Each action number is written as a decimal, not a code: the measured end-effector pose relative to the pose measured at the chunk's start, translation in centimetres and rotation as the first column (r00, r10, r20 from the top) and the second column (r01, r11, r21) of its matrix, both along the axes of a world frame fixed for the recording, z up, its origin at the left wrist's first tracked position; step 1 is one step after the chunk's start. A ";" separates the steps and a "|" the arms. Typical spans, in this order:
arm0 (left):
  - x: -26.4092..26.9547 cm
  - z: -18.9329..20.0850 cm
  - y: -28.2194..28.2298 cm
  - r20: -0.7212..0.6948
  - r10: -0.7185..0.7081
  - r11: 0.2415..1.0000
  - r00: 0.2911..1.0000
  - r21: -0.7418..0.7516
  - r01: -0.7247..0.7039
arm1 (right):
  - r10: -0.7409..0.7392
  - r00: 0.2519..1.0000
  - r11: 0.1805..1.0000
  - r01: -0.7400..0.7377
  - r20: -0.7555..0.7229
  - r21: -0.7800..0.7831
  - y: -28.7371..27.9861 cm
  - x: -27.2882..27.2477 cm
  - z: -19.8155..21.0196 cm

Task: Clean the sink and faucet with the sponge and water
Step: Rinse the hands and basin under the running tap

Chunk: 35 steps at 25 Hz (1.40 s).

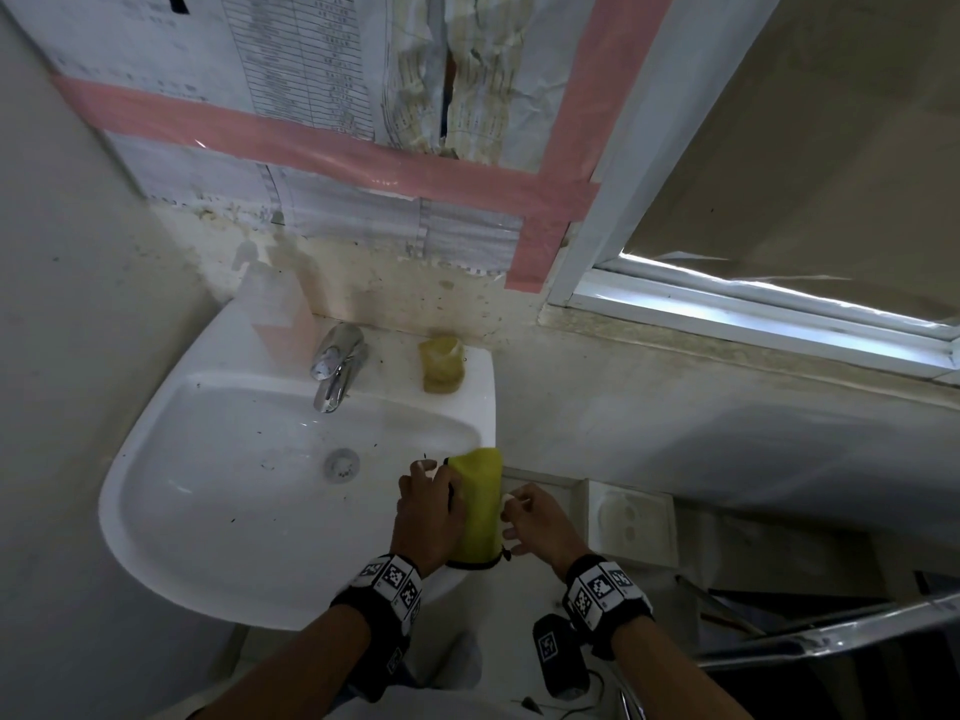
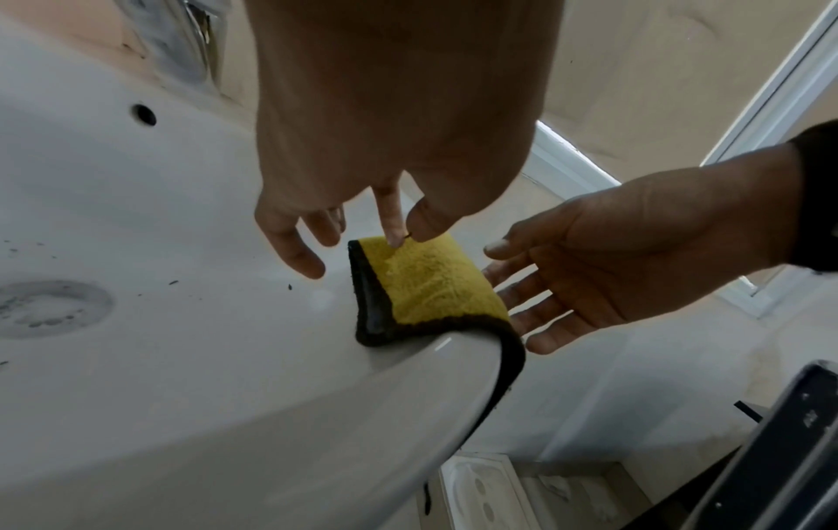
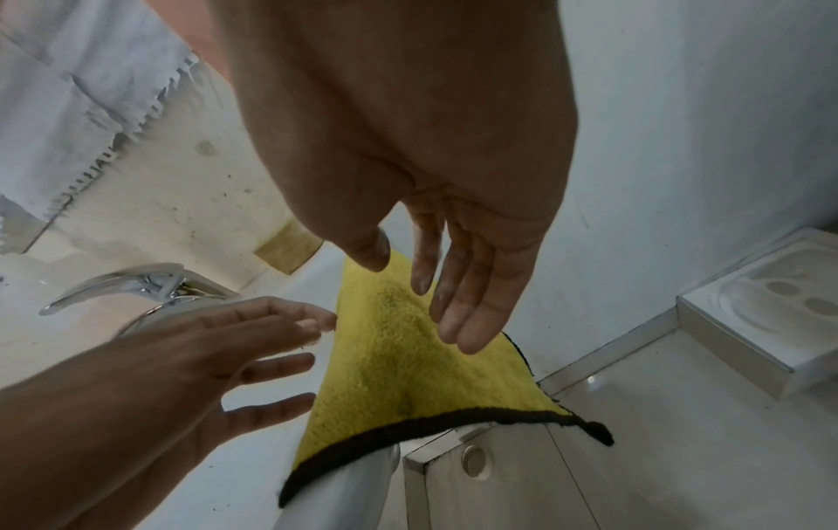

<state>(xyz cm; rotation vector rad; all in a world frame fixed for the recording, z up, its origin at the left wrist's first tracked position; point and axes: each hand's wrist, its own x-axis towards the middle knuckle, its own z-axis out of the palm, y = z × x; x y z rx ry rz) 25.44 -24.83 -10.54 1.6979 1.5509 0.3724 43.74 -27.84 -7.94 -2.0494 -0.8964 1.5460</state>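
Yellow cloth [image 1: 477, 504] draped over sink [image 1: 218, 517] rim (4 o'clock) | left hand [image 1: 427, 511] grip apart, fingertips touching cloth | right hand [image 1: 537, 522] grip apart beside it

A yellow cloth [image 1: 480, 504] edged in black drapes a white sink [image 1: 218, 511]; chrome faucet [image 1: 335, 366]; pink tape [image 1: 311, 142] bands the wall.

Nothing you can actually read here: the printed sheets [image 1: 306, 59] taped on the far wall are too blurry, and your wristbands [image 1: 397, 584] only carry square code markers.
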 end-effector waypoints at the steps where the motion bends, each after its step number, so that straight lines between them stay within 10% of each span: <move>1: 0.1 0.3 -0.1 -0.010 -0.007 1.000 1.000 0.010 0.007 | -0.010 1.000 1.000 0.010 0.007 0.001 0.0 0.2 -0.1; 11: 0.3 0.7 -0.4 0.139 -0.042 0.999 0.989 -0.008 0.043 | -0.111 0.993 0.990 0.113 -0.032 0.085 0.1 -0.2 1.2; 19: -2.9 3.8 3.9 0.273 0.262 0.964 0.926 -0.111 -0.240 | -0.212 0.960 0.955 0.243 -0.183 0.170 5.5 -3.6 8.6; 29: -12.6 4.2 7.7 0.547 0.771 0.627 0.326 -0.743 -0.236 | 0.307 0.893 0.805 -0.428 0.329 0.411 15.1 -17.7 10.1; 35: -15.2 2.9 8.0 0.498 0.865 0.502 0.069 -0.861 -0.079 | 0.294 0.859 0.734 -0.484 0.420 0.476 15.6 -20.6 8.4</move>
